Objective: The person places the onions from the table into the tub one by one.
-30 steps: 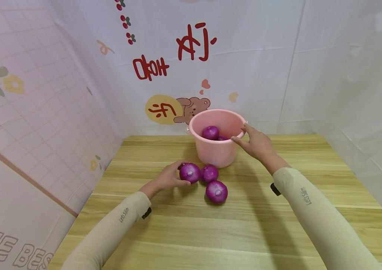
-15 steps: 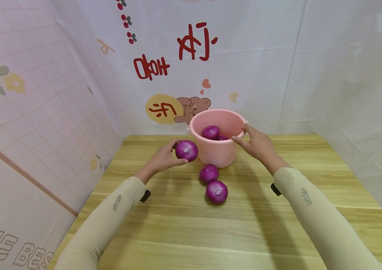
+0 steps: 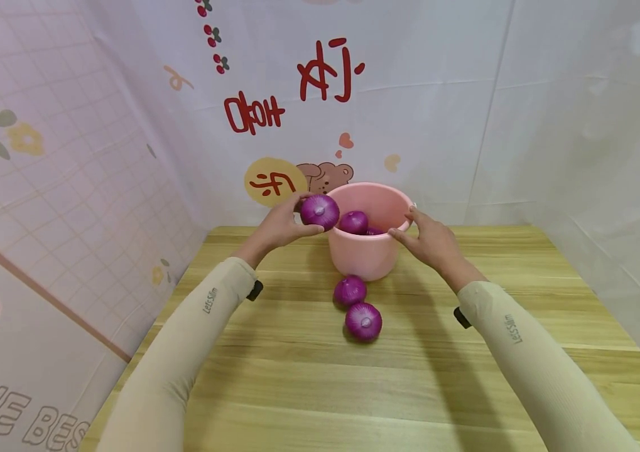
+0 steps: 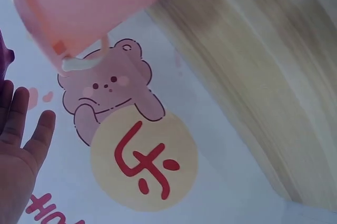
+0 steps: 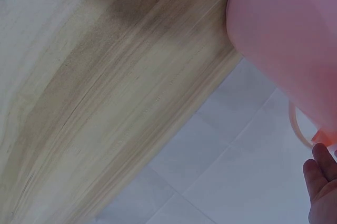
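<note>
Wood-look table (image 3: 297, 389), cartoon-print backdrop (image 3: 438, 113), both my hands busy at a pink bucket (image 3: 362, 258).

Left hand (image 3: 280, 227) is clamped on an onion (image 3: 320, 212), thumb on the near side, fingers round the back, held up off the table by the bucket's left rim (can't tell if it's touching). Right hand (image 3: 433, 242) has hold of the opposite rim, thumb and fingers spread apart along it. Inside I can see one onion (image 3: 353, 222) pretty well plus a sliver of another onion (image 3: 374, 231), mostly hidden. Two more sit on the table in front: a farther onion (image 3: 350, 291) and a nearer onion (image 3: 363, 321). Bear print (image 3: 325, 179) peeks out behind.
</note>
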Tool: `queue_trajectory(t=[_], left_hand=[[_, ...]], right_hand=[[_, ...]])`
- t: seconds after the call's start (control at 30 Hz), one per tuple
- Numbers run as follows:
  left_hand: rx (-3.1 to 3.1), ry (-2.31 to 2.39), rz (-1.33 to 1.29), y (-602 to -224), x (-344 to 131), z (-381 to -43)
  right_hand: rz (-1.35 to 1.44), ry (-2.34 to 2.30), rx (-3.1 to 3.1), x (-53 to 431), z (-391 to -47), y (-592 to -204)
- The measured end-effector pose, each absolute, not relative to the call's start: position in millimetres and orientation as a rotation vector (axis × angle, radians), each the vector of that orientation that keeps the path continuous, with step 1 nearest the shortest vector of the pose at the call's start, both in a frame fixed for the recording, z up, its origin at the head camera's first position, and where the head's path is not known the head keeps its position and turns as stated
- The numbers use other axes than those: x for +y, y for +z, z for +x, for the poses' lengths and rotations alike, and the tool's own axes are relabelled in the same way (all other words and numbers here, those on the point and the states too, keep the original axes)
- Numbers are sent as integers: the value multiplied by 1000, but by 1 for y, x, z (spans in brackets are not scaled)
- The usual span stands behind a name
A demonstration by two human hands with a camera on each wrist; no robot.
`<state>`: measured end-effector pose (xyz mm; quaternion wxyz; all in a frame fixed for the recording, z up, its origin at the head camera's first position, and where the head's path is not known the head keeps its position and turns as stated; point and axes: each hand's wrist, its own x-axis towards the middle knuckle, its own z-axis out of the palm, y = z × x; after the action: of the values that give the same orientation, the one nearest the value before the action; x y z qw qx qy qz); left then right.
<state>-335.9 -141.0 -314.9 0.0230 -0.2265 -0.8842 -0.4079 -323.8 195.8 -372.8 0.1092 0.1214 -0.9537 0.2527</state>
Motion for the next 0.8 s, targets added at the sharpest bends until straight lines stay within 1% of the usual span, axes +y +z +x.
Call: queue_trajectory(t=[0.4, 0.63, 0.8], left_hand=[[-2758, -1325, -614, -303, -96, -359], [-2760, -1358, -580, -306, -70, -372], [-2817, -1241, -573, -311, -56, -377]], right_hand=[[361, 745, -2809, 197, -324, -373], [360, 747, -2803, 197, -325, -374], [357, 744, -2800, 197, -325, -373]])
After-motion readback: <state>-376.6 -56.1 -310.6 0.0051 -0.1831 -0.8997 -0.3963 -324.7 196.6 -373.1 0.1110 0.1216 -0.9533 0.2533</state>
